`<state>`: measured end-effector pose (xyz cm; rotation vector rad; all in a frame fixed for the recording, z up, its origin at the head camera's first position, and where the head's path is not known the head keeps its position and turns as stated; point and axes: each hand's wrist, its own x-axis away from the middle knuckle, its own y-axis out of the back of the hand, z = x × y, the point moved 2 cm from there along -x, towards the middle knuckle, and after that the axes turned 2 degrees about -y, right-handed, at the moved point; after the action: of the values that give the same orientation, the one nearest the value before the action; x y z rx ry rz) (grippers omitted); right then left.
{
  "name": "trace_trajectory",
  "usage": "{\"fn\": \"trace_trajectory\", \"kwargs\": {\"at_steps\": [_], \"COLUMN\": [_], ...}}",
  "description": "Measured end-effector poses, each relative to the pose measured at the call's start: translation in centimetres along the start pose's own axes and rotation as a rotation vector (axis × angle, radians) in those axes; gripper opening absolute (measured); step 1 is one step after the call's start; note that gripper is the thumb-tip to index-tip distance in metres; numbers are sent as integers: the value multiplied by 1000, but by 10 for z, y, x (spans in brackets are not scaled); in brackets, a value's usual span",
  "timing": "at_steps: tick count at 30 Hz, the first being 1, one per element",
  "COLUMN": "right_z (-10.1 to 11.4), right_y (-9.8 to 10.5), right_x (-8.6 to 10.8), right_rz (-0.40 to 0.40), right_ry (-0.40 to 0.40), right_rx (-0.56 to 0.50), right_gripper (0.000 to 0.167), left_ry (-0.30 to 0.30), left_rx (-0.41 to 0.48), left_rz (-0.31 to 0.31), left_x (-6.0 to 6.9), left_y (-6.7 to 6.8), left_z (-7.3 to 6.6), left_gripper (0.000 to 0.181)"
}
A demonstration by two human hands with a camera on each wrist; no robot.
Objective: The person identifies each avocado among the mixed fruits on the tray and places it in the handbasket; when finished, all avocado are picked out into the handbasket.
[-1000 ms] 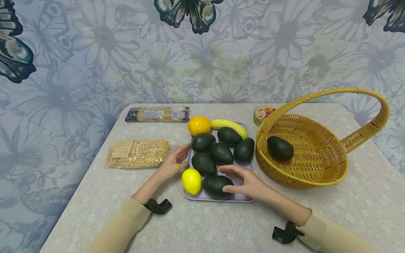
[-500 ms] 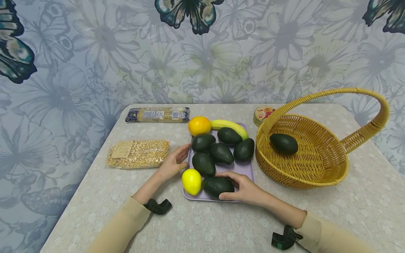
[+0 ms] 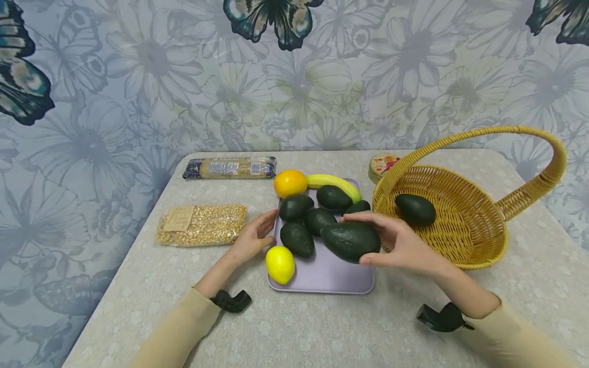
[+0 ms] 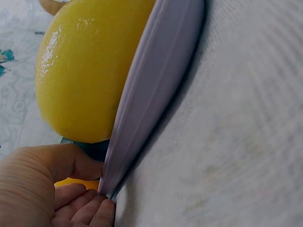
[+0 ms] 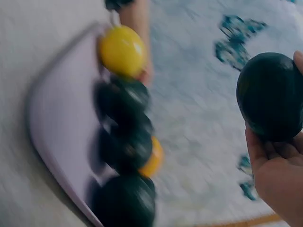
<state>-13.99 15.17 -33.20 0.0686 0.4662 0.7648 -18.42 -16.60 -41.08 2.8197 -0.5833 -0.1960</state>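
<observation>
My right hand (image 3: pixel 400 245) grips a dark green avocado (image 3: pixel 350 242) between thumb and fingers, raised above the right part of the lilac tray (image 3: pixel 326 278); the right wrist view shows this avocado (image 5: pixel 272 97) up close. My left hand (image 3: pixel 250 240) rests against the tray's left edge, its fingers relaxed; in the left wrist view the thumb and fingers touch the tray's rim (image 4: pixel 142 104). On the tray are several avocados (image 3: pixel 297 240), a lemon (image 3: pixel 280 265) at the front left corner, an orange (image 3: pixel 290 184) and a banana (image 3: pixel 333 184) at the back.
A wicker basket (image 3: pixel 465 263) with a tall handle stands to the right, one avocado (image 3: pixel 415 210) inside. Behind its left side is a round tin (image 3: pixel 383 166). Left of the tray lie a bag of corn kernels (image 3: pixel 216 225) and a long pasta packet (image 3: pixel 230 167).
My right hand has taken hold of the front avocado and lifted it off the tray, up and rightward. The avocado in the basket shifted slightly to the right. My left hand has stayed put.
</observation>
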Motion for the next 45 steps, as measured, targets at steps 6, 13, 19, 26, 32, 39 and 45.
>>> {"fn": "trace_trajectory", "kwargs": {"at_steps": [6, 13, 19, 26, 32, 39, 45], "right_z": [16, 12, -11, -28, -33, -35, -36], "right_y": [31, 69, 89, 94, 93, 94, 94], "right_x": [27, 61, 80, 80, 74, 68, 65], "right_rz": [-123, -290, -336, -221, -128, -70, -21], "right_ry": [62, -71, -396, -545, -586, -592, -567], "right_rx": [18, 116, 367, 477, 560, 606, 674], "right_gripper": [68, 67, 59, 60, 61, 62, 61], "left_ry": [-7, -22, -19, -8, -12, 3, -7], "left_rx": [-4, -15, -28, -16, -12, -14, -24], "left_rz": [11, 9, 12, 11, 10, 6, 6], "left_x": [-1, -1, -1, 0, -1, 1, 1], "left_y": [-3, -3, 0, 2, 1, 1, 1], "left_z": [-1, -3, -3, -3, -1, -2, -1], "left_gripper": [64, 65, 64, 65, 65, 65, 65]}}
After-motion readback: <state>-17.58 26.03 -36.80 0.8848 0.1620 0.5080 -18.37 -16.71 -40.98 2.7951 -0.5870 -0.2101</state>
